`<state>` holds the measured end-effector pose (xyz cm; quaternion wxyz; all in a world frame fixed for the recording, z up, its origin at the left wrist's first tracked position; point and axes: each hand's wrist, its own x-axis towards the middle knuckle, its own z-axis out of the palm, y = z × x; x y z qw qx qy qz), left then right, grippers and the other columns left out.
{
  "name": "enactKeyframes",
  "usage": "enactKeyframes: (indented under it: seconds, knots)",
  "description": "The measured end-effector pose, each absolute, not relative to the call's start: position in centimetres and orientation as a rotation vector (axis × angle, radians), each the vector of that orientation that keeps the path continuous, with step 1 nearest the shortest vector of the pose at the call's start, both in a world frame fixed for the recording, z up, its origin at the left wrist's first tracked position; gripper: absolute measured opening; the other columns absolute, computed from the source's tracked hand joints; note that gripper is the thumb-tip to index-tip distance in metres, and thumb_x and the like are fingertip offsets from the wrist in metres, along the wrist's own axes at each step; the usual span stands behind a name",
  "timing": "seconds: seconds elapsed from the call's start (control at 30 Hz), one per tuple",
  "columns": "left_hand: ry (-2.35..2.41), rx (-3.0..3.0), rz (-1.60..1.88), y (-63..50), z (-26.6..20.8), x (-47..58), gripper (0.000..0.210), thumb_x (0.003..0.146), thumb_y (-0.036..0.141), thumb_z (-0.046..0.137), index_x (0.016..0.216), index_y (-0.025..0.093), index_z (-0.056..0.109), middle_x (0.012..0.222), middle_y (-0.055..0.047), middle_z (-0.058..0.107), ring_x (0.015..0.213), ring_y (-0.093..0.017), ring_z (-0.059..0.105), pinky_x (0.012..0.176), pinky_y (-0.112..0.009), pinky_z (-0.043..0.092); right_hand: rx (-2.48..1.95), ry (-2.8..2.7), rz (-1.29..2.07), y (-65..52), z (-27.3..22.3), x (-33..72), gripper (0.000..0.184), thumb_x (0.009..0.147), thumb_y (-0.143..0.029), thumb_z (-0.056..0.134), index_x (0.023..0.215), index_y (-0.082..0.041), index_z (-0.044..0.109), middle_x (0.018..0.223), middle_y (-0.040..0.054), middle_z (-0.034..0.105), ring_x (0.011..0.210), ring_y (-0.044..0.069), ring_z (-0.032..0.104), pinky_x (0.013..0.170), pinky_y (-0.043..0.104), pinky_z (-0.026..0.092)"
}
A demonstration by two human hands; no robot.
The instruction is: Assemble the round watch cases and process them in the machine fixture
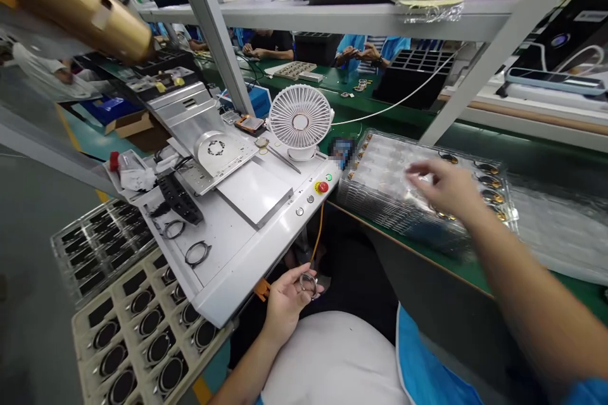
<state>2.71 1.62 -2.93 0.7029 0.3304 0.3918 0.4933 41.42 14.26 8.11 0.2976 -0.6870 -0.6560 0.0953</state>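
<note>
Low in front of my body, my left hand [287, 297] pinches a round metal ring [314, 285], like a watch case, between thumb and fingers. My right hand [446, 186] reaches over a stack of clear plastic trays [380, 199], its fingers stretched out and somewhat blurred. Nothing shows between those fingers. Small round dark parts with orange-brown tabs [491, 181] sit in the top tray's right side, and more orange tabs line its left edge. Whether my right hand touches the tray I cannot tell.
A white machine bench [228, 266] carries a metal fixture [218, 149], a white fan [300, 120] and a red stop button [323, 187]. Below left lies a beige tray [128, 335] of round watch-like cases. A gold cylinder [95, 12] hangs upper left. Co-workers sit beyond the shelf [342, 16].
</note>
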Motion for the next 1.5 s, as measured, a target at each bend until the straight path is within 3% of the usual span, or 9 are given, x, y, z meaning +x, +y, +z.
enactKeyframes:
  seconds: [0.13, 0.27, 0.47, 0.63, 0.8, 0.93, 1.03, 1.37, 1.5]
  knots:
    - [0.852, 0.779, 1.117, 1.4, -3.4, 2.3, 0.055, 0.061, 0.045, 0.098, 0.108, 0.022, 0.081, 0.103, -0.011, 0.080, 0.099, -0.028, 0.077, 0.092, -0.039, 0.060, -2.287, -1.703, 0.189, 20.7, 9.5, 51.7, 0.012, 0.086, -0.031, 0.074, 0.086, -0.020, 0.068, 0.083, 0.0165, 0.068, 0.101, 0.050, 0.066, 0.093, 0.075, 0.050]
    - [0.836, 0.810, 1.125, 1.3, -3.7, 2.4, 0.054, 0.062, 0.043, 0.098, 0.107, 0.021, 0.080, 0.105, -0.013, 0.081, 0.106, -0.030, 0.076, 0.096, -0.040, 0.059, -2.244, -1.817, 0.225, 23.2, 9.1, 54.5, 0.028, 0.083, -0.048, 0.080, 0.077, -0.025, 0.065, 0.069, 0.0136, 0.063, 0.086, 0.044, 0.069, 0.092, 0.076, 0.052]
    - [0.862, 0.749, 1.075, 1.0, -3.7, 2.5, 0.054, 0.060, 0.036, 0.100, 0.106, 0.019, 0.078, 0.105, -0.012, 0.080, 0.105, -0.030, 0.077, 0.094, -0.041, 0.060, -2.200, -1.834, 0.225, 23.8, 9.2, 54.7, 0.035, 0.077, -0.038, 0.083, 0.060, -0.025, 0.055, 0.057, 0.0093, 0.057, 0.081, 0.039, 0.072, 0.096, 0.068, 0.051]
    - [0.866, 0.695, 1.053, 1.1, -3.5, 2.2, 0.058, 0.055, 0.033, 0.102, 0.105, 0.018, 0.077, 0.101, -0.011, 0.080, 0.100, -0.028, 0.077, 0.094, -0.041, 0.060, -2.147, -1.605, 0.078, 20.7, 9.8, 52.7, 0.008, 0.087, -0.032, 0.069, 0.088, -0.024, 0.069, 0.074, 0.0129, 0.068, 0.095, 0.039, 0.073, 0.093, 0.062, 0.052]
    - [0.763, 0.787, 1.005, 1.6, -1.4, 3.0, 0.070, 0.054, 0.040, 0.102, 0.117, 0.020, 0.076, 0.140, -0.020, 0.065, 0.098, -0.028, 0.078, 0.088, -0.040, 0.062, -1.565, -1.438, 0.779, 13.6, 7.3, 38.7, 0.054, 0.082, -0.032, 0.072, 0.135, -0.027, 0.060, 0.093, 0.0083, 0.068, 0.061, 0.021, 0.068, 0.056, 0.036, 0.060]
    - [0.607, 0.910, 0.984, 2.2, 0.4, 3.8, 0.087, 0.049, 0.037, 0.104, 0.129, 0.029, 0.072, 0.168, -0.020, 0.033, 0.098, -0.030, 0.079, 0.086, -0.042, 0.064, -1.159, -1.399, 1.335, 8.2, 4.4, 26.6, 0.042, 0.087, -0.042, 0.072, 0.124, -0.021, 0.068, 0.095, 0.0045, 0.065, 0.060, 0.017, 0.068, 0.056, 0.035, 0.064]
    - [0.618, 0.938, 0.970, 2.3, 0.7, 3.6, 0.097, 0.048, 0.035, 0.104, 0.138, 0.032, 0.066, 0.170, -0.019, 0.027, 0.102, -0.033, 0.078, 0.087, -0.044, 0.064, -1.106, -1.413, 1.249, 6.4, 3.2, 22.4, 0.028, 0.093, -0.036, 0.068, 0.116, -0.021, 0.074, 0.090, 0.0054, 0.067, 0.067, 0.017, 0.068, 0.058, 0.031, 0.062]
    - [0.656, 0.764, 1.018, 0.9, -1.2, 1.7, 0.105, 0.046, 0.041, 0.104, 0.142, 0.031, 0.061, 0.153, -0.019, 0.051, 0.093, -0.028, 0.078, 0.083, -0.039, 0.063, -0.947, -1.673, 0.850, 6.1, 1.8, 21.6, 0.014, 0.094, -0.019, 0.068, 0.094, -0.026, 0.080, 0.094, 0.0054, 0.072, 0.076, 0.019, 0.071, 0.061, 0.030, 0.060]
    - [0.664, 0.718, 0.953, 1.3, -1.0, 1.1, 0.102, 0.046, 0.046, 0.103, 0.137, 0.019, 0.064, 0.118, -0.017, 0.074, 0.092, -0.030, 0.078, 0.081, -0.037, 0.061, -0.875, -1.871, 0.812, 6.1, 2.3, 21.8, 0.017, 0.097, -0.015, 0.061, 0.089, -0.024, 0.073, 0.098, 0.0066, 0.069, 0.078, 0.018, 0.070, 0.064, 0.030, 0.057]
